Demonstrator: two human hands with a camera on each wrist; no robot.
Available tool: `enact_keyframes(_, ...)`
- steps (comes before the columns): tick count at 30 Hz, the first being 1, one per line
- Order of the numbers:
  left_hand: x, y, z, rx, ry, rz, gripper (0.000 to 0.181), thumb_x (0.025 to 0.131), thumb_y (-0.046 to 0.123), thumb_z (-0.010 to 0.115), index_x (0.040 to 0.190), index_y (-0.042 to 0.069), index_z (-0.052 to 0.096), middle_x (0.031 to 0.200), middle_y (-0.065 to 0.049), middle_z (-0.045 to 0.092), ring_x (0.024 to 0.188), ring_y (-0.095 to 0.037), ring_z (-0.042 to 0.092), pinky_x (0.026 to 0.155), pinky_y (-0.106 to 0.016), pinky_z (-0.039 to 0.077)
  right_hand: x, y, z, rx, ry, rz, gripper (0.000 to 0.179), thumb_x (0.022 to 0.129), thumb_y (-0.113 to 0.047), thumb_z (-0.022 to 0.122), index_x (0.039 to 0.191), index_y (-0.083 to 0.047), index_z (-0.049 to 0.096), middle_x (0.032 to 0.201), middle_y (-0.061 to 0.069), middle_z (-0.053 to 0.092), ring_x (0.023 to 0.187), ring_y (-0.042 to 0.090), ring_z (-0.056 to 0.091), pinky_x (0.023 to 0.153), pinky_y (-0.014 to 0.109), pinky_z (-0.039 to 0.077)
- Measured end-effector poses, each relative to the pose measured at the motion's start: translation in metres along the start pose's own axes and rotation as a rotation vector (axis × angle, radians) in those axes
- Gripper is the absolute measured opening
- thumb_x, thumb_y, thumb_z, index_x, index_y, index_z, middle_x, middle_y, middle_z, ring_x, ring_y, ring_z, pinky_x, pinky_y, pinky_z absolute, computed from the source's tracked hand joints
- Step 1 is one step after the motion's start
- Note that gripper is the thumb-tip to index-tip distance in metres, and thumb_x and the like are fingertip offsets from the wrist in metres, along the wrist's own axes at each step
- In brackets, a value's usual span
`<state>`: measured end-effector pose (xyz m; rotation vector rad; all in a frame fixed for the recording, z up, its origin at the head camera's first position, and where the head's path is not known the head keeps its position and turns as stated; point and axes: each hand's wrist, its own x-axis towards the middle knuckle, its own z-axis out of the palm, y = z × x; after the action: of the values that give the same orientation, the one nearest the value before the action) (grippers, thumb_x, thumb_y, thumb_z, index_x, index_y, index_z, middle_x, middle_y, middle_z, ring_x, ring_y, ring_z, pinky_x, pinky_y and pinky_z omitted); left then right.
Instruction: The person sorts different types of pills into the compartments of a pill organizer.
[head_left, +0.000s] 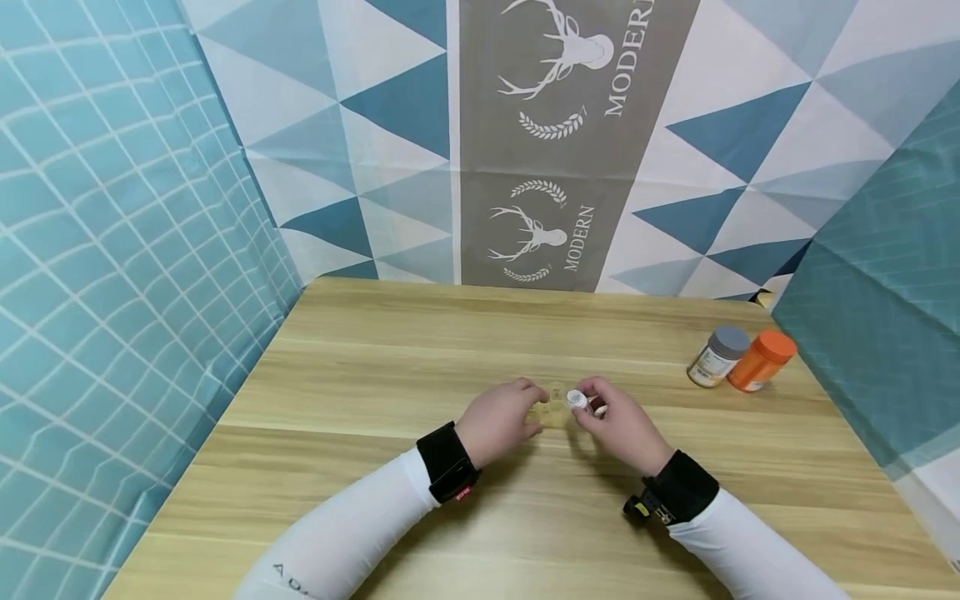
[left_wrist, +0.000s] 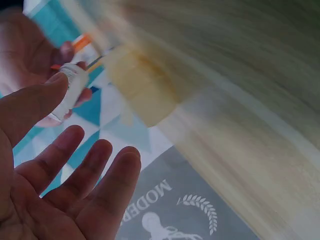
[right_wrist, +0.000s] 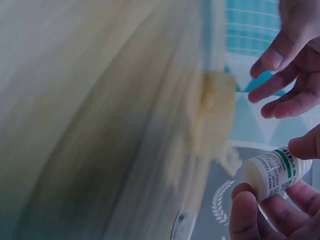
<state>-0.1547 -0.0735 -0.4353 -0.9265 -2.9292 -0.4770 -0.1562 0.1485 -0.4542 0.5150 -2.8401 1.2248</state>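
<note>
My right hand [head_left: 618,425] holds a small white pill bottle [right_wrist: 277,172] between thumb and fingers. The bottle has a printed label with a green band; in the head view its white end [head_left: 577,400] faces up. Just left of it lies a small translucent yellow pill box [head_left: 553,410] on the table, with a flap [right_wrist: 231,162] sticking out from one edge. At the box's left side is my left hand [head_left: 501,418], its fingers spread and loosely bent. In the left wrist view, those fingers [left_wrist: 102,155] have nothing between them.
Toward the back right of the wooden table [head_left: 337,375] stand a bottle with a grey lid [head_left: 717,356] and an orange bottle [head_left: 761,361], side by side. Patterned cloths hang behind the table and along both sides.
</note>
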Motion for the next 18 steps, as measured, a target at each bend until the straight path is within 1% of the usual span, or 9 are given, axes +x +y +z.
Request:
enact_keyframes(3,0.005,-0.001,0.002,0.045,-0.042,0.026,0.042,0.087,0.027,0.078,0.125,0.013,0.065,0.123,-0.001,0.065,0.109,-0.015,0.063,0.091,-0.026,0.050,0.000,0.003,0.000,-0.104,-0.015,-0.036,0.022,0.090,-0.012,0.070,0.111,-0.009,0.063,0.098,0.000,0.065,0.083,0.012,0.059,0.071,0.030,0.049)
enact_keyframes(6,0.011,-0.003,0.003,0.054,-0.074,0.050,0.039,0.088,0.023,0.077,0.124,0.014,0.065,0.123,-0.001,0.066,0.108,-0.014,0.063,0.089,-0.027,0.051,0.001,0.004,0.002,-0.179,-0.037,-0.062,0.021,0.089,-0.012,0.070,0.109,-0.010,0.065,0.095,-0.002,0.065,0.080,0.010,0.057,0.069,0.029,0.049)
enact_keyframes(8,0.015,-0.006,0.005,0.057,-0.090,0.059,0.036,0.089,0.020,0.075,0.123,0.015,0.067,0.120,0.001,0.067,0.104,-0.013,0.064,0.086,-0.026,0.052,0.002,0.004,0.004,-0.212,-0.056,-0.070,0.020,0.090,-0.013,0.071,0.109,-0.012,0.065,0.096,-0.003,0.064,0.080,0.010,0.057,0.069,0.029,0.049)
enact_keyframes(11,0.020,-0.009,0.009,0.065,-0.098,0.079,0.029,0.088,0.013,0.074,0.117,0.016,0.070,0.111,0.004,0.069,0.093,-0.009,0.064,0.076,-0.024,0.052,0.004,0.004,0.006,-0.245,-0.075,-0.081,0.021,0.090,-0.014,0.071,0.110,-0.013,0.066,0.099,-0.003,0.065,0.084,0.010,0.059,0.073,0.031,0.050)
enact_keyframes(14,0.023,-0.012,0.013,0.076,-0.097,0.096,0.024,0.086,0.008,0.072,0.108,0.017,0.072,0.102,0.007,0.070,0.081,-0.006,0.062,0.067,-0.023,0.050,0.006,0.004,0.008,-0.281,-0.085,-0.100,0.021,0.089,-0.014,0.072,0.110,-0.013,0.067,0.102,0.000,0.066,0.091,0.013,0.062,0.078,0.036,0.052)
enact_keyframes(18,0.023,-0.013,0.015,0.081,-0.105,0.090,0.020,0.085,0.007,0.073,0.103,0.017,0.072,0.098,0.008,0.071,0.078,-0.005,0.060,0.065,-0.023,0.050,0.008,0.004,0.009,-0.336,-0.087,-0.130,0.025,0.089,-0.014,0.073,0.114,-0.010,0.068,0.107,0.004,0.067,0.098,0.019,0.065,0.083,0.041,0.054)
